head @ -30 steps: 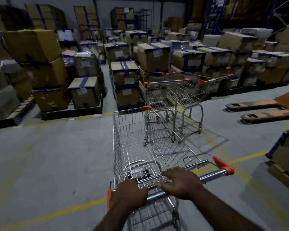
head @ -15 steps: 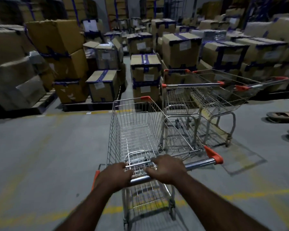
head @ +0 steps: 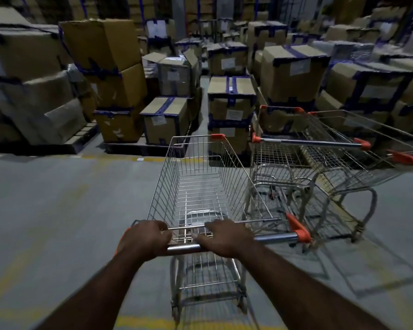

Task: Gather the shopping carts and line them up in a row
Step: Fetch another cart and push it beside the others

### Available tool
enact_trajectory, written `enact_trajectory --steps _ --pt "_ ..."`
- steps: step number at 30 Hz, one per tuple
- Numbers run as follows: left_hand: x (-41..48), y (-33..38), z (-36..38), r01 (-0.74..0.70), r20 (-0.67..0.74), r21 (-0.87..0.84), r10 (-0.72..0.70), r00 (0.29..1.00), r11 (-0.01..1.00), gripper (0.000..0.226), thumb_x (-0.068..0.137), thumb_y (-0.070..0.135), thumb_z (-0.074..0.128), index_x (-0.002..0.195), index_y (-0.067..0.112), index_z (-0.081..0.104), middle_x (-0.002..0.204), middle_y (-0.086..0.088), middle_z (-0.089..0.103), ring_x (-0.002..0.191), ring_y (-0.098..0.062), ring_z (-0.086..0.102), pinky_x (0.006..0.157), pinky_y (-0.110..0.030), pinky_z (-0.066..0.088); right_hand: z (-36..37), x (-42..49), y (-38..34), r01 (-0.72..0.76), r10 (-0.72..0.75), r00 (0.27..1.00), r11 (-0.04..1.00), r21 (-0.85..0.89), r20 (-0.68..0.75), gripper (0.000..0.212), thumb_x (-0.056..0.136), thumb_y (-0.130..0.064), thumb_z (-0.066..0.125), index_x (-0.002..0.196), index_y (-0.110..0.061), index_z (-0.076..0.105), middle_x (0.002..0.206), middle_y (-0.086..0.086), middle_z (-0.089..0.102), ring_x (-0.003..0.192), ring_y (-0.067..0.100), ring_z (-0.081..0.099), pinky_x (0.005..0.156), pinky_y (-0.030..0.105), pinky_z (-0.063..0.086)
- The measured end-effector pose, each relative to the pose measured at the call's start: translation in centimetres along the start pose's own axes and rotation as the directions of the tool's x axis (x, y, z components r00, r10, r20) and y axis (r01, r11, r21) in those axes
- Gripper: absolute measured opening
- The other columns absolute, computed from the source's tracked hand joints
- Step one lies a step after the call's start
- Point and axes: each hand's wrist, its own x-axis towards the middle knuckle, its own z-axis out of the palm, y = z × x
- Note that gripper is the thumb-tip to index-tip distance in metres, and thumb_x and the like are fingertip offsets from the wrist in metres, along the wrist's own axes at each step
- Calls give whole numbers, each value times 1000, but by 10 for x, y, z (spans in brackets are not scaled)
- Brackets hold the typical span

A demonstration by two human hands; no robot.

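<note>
An empty wire shopping cart [head: 200, 184] with orange corner caps stands straight in front of me. My left hand [head: 144, 239] grips the left end of its steel handle bar. My right hand [head: 224, 236] grips the bar near the middle. Just to the right stand two more carts: a nearer one [head: 281, 163] beside my cart's front, and a farther one [head: 358, 167] at the right edge, set close together. All the baskets look empty.
Stacks of taped cardboard boxes [head: 229, 103] on pallets [head: 138, 146] fill the far side, close ahead of my cart's front. A narrow aisle [head: 203, 84] runs between the stacks. Grey concrete floor [head: 57, 198] with faded yellow lines spreads to the left.
My cart has rolled forward and come alongside the two parked carts, which now lie to its right. The box stacks are nearer. Both hands keep their grip on the handle.
</note>
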Motion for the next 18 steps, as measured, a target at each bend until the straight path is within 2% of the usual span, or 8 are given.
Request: enact_trajectory --steps 2,4,7,10,13,18 --pt "33 -9 -1 6 -2 8 -6 1000 1000 35 82 51 48 103 35 70 105 3 73 98 -21 64 73 -29 47 -13 22 14 49 -48 999 999 -20 14 103 73 -96 8 130 -27 59 138 4 57 128 27 52 102 49 42" --pt "67 -19 -3 4 1 4 -4 1000 1000 36 78 51 46 99 35 70 103 2 72 95 -22 64 73 -30 49 -24 39 42 26 -30 999 995 -98 -38 112 69 -98 -3 120 -27 67 127 4 62 117 24 58 97 47 45" --pt "122 -31 -6 -19 -4 -26 19 1000 999 35 75 51 45 95 35 69 100 2 72 92 -22 63 73 -30 51 -36 65 78 -110 97 987 990 -94 -132 99 77 -93 3 109 -27 69 114 -1 62 107 19 58 85 37 46" --pt "174 -41 -12 -22 -25 -32 21 999 999 33 76 52 43 87 33 67 95 3 71 86 -22 63 68 -29 49 -45 104 79 -143 125 981 982 -122 -147 84 87 -84 10 112 -28 68 118 1 60 115 20 55 86 36 45" --pt "228 -54 -17 -30 -76 -49 26 997 998 28 75 53 40 70 33 58 87 3 67 77 -22 62 61 -28 43 -52 150 69 -190 168 969 975 -111 -181 96 82 -87 2 113 -25 70 127 4 59 122 24 53 91 37 45" --pt "302 -62 -21 29 -201 -54 -39 979 998 32 85 48 36 76 29 60 88 5 62 78 -22 60 66 -28 48 -67 217 65 -219 197 950 974 -67 -241 90 86 -82 8 126 -26 66 139 4 56 126 25 52 94 38 46"
